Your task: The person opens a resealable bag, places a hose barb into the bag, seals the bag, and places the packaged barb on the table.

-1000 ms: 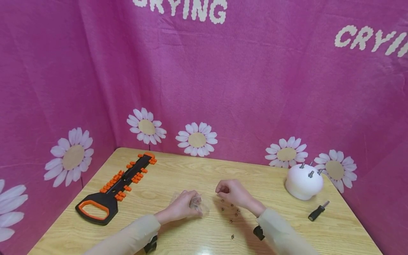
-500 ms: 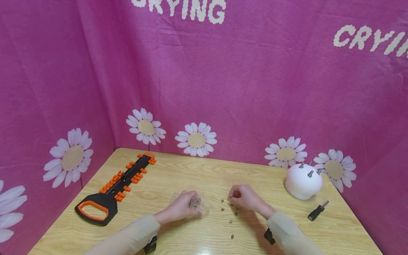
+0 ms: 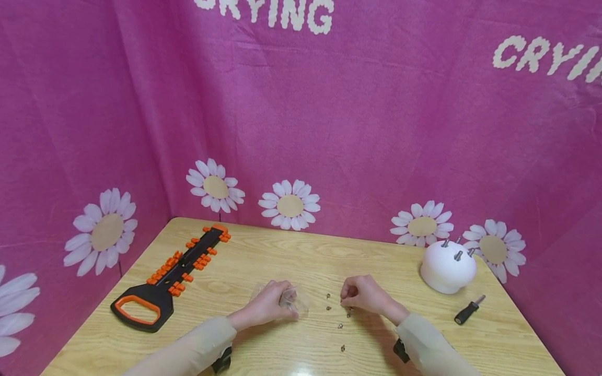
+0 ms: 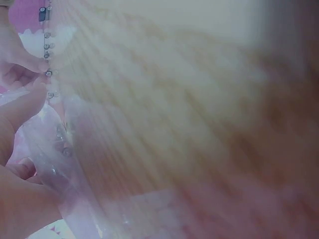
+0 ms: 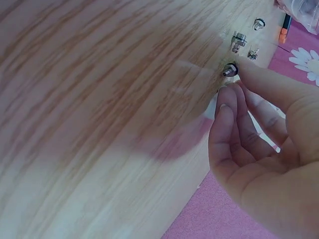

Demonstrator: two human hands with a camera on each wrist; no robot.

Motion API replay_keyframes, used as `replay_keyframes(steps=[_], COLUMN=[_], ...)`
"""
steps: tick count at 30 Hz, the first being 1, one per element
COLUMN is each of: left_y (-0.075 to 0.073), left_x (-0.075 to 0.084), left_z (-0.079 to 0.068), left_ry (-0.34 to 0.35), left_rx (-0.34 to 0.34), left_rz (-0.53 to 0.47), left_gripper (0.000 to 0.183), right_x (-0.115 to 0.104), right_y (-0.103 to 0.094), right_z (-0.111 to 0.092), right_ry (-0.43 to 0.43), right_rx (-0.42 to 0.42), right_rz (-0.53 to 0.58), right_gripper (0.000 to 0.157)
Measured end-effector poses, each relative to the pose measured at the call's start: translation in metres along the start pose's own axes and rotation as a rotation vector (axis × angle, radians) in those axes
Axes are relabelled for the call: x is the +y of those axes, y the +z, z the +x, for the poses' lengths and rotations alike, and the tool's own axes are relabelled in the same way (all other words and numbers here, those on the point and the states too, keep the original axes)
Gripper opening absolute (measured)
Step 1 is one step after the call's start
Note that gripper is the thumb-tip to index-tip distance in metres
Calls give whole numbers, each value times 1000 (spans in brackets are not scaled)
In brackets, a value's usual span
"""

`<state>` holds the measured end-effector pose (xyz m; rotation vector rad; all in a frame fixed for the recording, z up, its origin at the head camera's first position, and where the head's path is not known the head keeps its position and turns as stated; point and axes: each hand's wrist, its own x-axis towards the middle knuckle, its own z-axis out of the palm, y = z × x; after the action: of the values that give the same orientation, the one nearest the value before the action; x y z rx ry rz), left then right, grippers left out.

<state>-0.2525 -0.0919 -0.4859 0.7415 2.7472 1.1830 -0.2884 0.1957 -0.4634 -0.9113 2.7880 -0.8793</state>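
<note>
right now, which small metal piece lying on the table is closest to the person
The lone metal piece lowest in the head view; the other pieces lie farther up the table.

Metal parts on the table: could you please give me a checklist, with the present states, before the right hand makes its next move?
1. Left hand has a grip on the bag: ok.
2. Right hand is at a part: ok, the thumb is right against it.
3. That part is firmly pinched: cannot tell.
4. The bag's mouth is open: cannot tell.
5. All parts are off the table: not ok, several loose parts lie there.
6. Screwdriver is apart from both hands: ok.
</note>
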Motion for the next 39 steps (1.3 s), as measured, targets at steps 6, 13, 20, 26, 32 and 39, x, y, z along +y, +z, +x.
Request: replay_keyframes(steps=[6,13,20,26,32,39], left_y=[0,0,-1,0,-1,0], left_x=[0,0,0,-1,0,1], left_z=[0,0,0,0,-1,0], left_ry=[-1,-3,-4,6,13,-4], left_rx=[-5,0,-4,-7,-8,2], left_rz=[-3,2,6,3,4,5], left_gripper=[38,39,38,38,38,38], right_x=[0,1,0,-5,-20,-44], right_y=[-1,2,4,3,3,7], right_z=[0,1,2,5,15,28], right_ry=[6,-16,-23,-45,-83,-129], right_rx=[-11,2,19,36,26,8], right_rz=[-5,-25,-47,-28,0,-4], right_gripper=[11,11,10,8,8,8])
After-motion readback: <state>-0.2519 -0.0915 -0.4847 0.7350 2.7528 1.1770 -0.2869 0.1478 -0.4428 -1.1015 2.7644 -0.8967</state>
